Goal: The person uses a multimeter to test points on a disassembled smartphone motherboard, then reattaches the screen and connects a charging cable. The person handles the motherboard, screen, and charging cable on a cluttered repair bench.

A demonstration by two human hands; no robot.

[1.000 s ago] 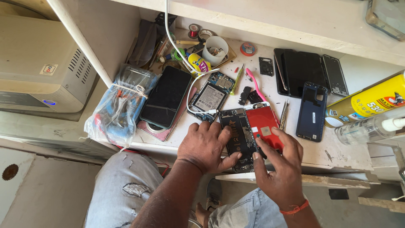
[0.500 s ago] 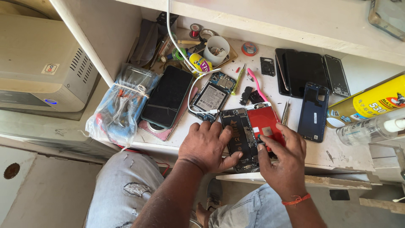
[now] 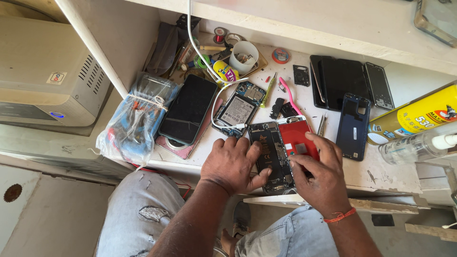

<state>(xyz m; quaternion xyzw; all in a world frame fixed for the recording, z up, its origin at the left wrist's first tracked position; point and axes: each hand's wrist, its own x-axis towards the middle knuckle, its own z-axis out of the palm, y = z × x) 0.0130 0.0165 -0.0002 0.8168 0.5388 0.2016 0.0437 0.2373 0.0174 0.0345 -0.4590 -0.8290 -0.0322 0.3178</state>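
Lying at the near edge of the white desk (image 3: 381,173): opened black smartphone with bared insides (image 3: 272,153), red display panel (image 3: 297,139) folded out at 3 o'clock. Pinning the phone's 9 o'clock side flat, seemingly for steadiness: left hand (image 3: 232,163), grip spread, clasping nothing. Working fingertips along the hinge: right hand (image 3: 320,172), grip narrow, possibly pinching something small; cannot tell. Resting at 2 o'clock: dark blue phone frame (image 3: 353,125). Cluttering the 10 o'clock side: bagged tools (image 3: 135,121).
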